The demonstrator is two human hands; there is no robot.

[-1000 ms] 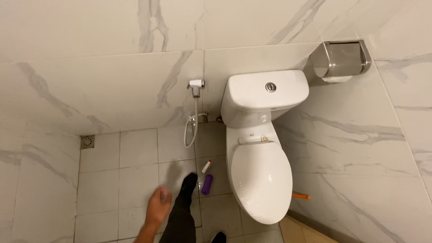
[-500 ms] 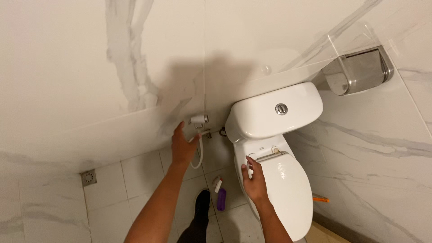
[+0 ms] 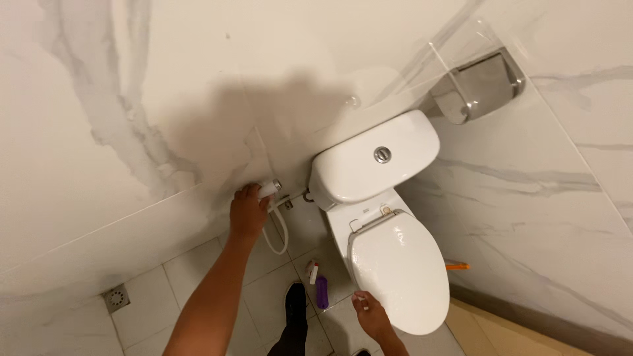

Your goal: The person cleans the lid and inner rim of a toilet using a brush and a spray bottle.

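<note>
Up at the wall, the left hand (image 3: 247, 212) is wrapped around the white sprayer (image 3: 268, 190), whose hose (image 3: 282, 231) loops down beside the toilet tank (image 3: 376, 158). Lower down, the right hand (image 3: 371, 315) sits at the front left rim of the closed lid (image 3: 399, 267), fingers curled narrowly on a small white thing I cannot make out. Between the arms a purple bottle (image 3: 321, 292) lies on the floor tiles (image 3: 198, 277), just beside a black shoe (image 3: 295, 300).
</note>
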